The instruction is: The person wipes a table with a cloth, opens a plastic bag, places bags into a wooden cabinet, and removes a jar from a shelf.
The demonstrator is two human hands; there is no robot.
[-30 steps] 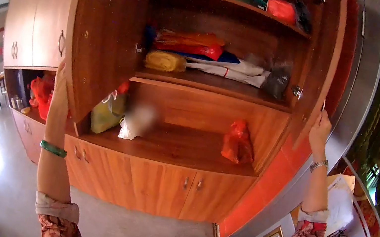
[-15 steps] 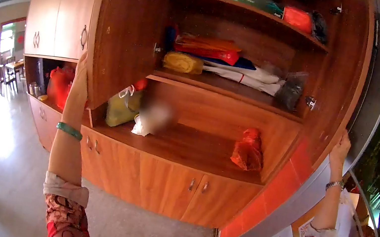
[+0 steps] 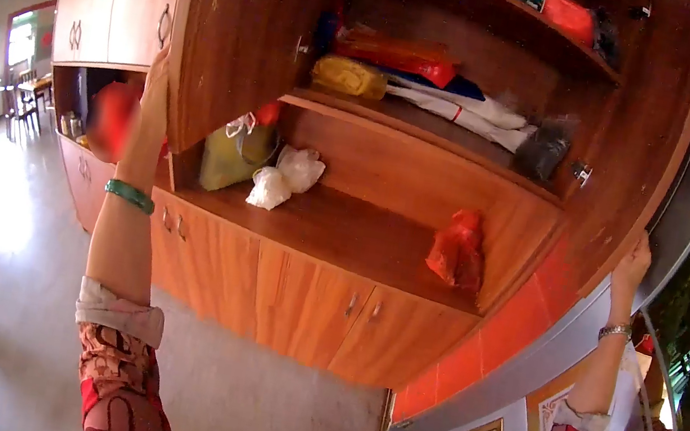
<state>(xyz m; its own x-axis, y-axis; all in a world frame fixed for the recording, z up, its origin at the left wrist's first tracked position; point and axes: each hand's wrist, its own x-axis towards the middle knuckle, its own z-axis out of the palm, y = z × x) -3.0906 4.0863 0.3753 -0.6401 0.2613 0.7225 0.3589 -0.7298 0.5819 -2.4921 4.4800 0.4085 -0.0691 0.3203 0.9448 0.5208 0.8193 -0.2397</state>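
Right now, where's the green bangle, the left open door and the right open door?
Green bangle (image 3: 129,196), head view: front of its band.
Left open door (image 3: 240,24), head view: inner face.
Right open door (image 3: 638,141), head view: inner face.

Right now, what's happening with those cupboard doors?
Left hand at left door; right hand at right door. Both doors open. No obstruction visible.

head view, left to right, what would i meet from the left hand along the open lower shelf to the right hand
Left hand → yellowish bag → two white bags → red bag → right hand
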